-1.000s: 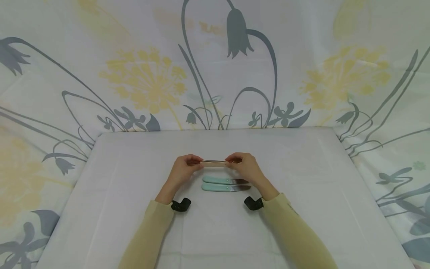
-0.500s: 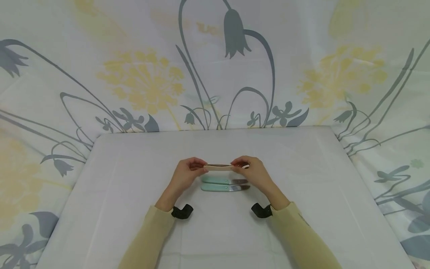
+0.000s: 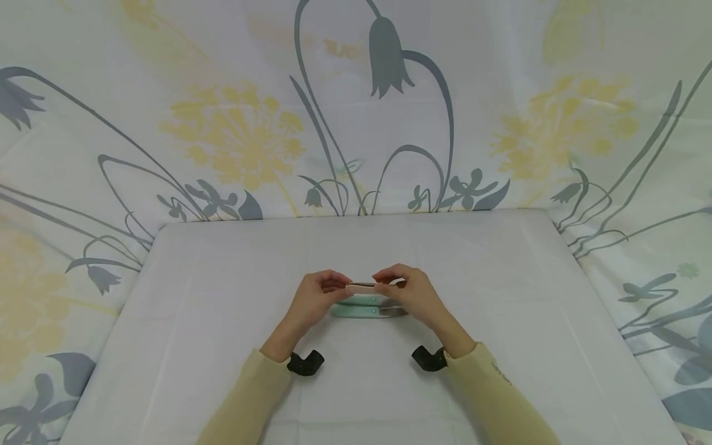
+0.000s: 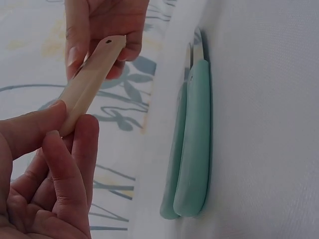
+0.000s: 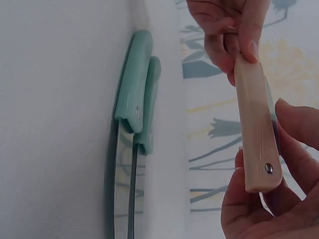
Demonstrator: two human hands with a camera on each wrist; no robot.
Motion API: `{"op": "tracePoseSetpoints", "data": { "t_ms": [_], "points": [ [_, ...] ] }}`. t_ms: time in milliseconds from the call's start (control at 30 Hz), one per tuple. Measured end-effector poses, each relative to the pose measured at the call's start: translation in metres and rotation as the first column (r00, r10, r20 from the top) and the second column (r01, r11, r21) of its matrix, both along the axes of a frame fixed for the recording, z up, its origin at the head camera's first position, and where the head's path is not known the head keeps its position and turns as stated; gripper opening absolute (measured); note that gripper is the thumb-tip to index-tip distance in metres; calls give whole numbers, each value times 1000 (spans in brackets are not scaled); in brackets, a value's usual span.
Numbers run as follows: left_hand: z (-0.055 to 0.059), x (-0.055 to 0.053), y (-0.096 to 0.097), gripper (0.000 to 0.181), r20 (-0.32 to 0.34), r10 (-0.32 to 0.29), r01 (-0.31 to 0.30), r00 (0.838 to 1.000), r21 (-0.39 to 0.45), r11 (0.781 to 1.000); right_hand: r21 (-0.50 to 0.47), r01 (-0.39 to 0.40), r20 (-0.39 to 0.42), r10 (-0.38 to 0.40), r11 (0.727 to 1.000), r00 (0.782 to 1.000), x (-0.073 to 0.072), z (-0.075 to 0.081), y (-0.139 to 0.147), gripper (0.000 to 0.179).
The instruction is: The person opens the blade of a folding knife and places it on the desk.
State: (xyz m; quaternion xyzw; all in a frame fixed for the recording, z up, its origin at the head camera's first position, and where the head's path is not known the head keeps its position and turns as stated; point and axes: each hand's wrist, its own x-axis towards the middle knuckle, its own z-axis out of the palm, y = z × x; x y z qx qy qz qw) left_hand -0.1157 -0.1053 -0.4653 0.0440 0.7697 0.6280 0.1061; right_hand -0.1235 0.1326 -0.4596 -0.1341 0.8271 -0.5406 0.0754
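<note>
In the head view, my left hand (image 3: 319, 300) and right hand (image 3: 417, 300) hold a beige folding knife (image 3: 363, 288) level between them, above the table. The left thumb and fingertips pinch one end of its handle (image 4: 82, 87). At the riveted end, the right thumb and fingers hold the handle (image 5: 258, 124). A dark strip runs along its far edge; how far its blade is folded in cannot be told. Just nearer to me, two mint-green-handled knives (image 3: 356, 311) lie side by side with blades extended to the right, partly behind the right hand.
A white cloth covers the table (image 3: 222, 266). Behind it and at the sides hangs a white curtain (image 3: 345, 123) with grey and yellow flowers. Black wrist mounts (image 3: 306, 363) stick out inward from both sleeves.
Both hands have brought the beige knife closer to me, and it now overlaps the view of the green knives. The right hand shifted outward, then back in. The green knives stayed put.
</note>
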Motion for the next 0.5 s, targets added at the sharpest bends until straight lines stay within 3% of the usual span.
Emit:
{"op": "tracePoseSetpoints", "data": {
  "t_ms": [300,500],
  "points": [
    [3,8,6,19,3,-27,27,1000,-42,999,-17,-64,-62,63,998,996,6,0,-10,22],
    [4,8,8,18,16,-37,38,999,-55,998,-15,-66,-69,65,998,995,7,0,-10,13]
  ]
}}
